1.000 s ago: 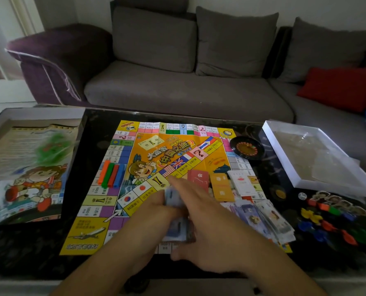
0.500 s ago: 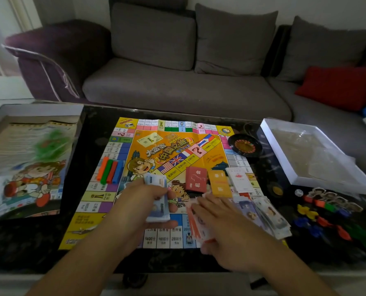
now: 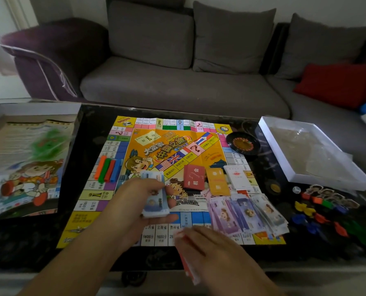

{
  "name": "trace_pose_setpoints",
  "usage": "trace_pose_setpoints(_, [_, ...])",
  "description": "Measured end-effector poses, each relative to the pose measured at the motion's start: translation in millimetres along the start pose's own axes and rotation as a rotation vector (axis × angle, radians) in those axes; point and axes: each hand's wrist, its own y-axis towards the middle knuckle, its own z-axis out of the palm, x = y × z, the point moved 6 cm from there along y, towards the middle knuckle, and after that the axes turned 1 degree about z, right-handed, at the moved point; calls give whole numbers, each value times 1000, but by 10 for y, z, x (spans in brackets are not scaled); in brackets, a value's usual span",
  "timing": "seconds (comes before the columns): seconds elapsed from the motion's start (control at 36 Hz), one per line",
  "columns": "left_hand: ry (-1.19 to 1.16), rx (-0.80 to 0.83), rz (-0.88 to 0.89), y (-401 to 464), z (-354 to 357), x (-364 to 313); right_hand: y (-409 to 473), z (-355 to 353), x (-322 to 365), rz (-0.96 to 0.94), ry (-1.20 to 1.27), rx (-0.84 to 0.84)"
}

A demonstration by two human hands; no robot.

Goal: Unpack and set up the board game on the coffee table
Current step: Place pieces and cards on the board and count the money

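Over the board [image 3: 135, 212] on the table [image 3: 28, 242], the left hand [image 3: 139, 201] holds a blue note stack [image 3: 155, 194], thumb on top, fingers curled beneath. The right hand [image 3: 212, 251] pinches red notes [image 3: 187, 265] at the board's near edge.

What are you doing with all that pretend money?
A person is setting up a board game on the coffee table. The left hand holds a stack of blue play notes above the unfolded game board. The right hand grips a red stack at the near edge. More notes lie fanned on the board, beside three card decks.
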Motion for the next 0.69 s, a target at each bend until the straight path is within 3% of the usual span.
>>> trace_pose_setpoints(0.14, [-189, 52, -37, -106, 23, -45, -6, -270, -72, 72, 56, -151])
trace_pose_setpoints(0.33, [-306, 101, -106, -133, 79, 7, 70, -690, -511, 497, 130, -338])
trace_pose_setpoints(0.56, [-356, 177, -126, -163, 247, 123, 290, -723, -299, 332, 261, -419])
trace_pose_setpoints(0.69, [-320, 102, -92, -178, 303, 171, 343, -615, -153, 262, 633, -440])
